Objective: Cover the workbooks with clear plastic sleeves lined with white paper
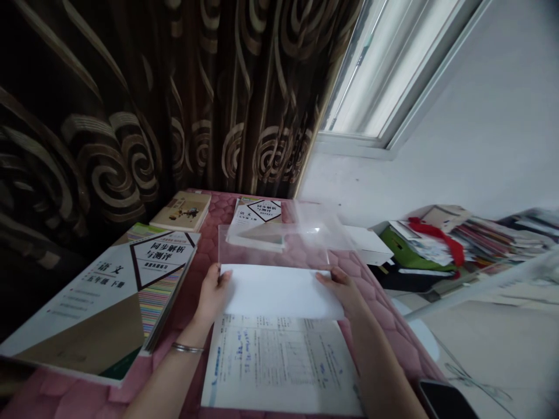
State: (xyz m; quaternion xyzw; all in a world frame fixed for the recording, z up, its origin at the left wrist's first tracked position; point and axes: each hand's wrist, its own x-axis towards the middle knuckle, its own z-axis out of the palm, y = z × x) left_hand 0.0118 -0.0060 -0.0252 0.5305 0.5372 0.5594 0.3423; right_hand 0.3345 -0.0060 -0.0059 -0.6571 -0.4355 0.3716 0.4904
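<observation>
While the left hand point(213, 295) and right hand point(343, 292) pinch opposite sides of a white sheet point(279, 292), its top edge meets a clear plastic sleeve point(279, 244) mid-way across the pink quilted surface point(393, 320), right above a printed worksheet point(279, 366)

the left hand point(212, 295) and right hand point(343, 290) stand well apart, palms down, fingers angled inward and thumbs uppermost. the left forearm point(168, 375) and right forearm point(378, 364) rise from the near side, slanting toward each other.
</observation>
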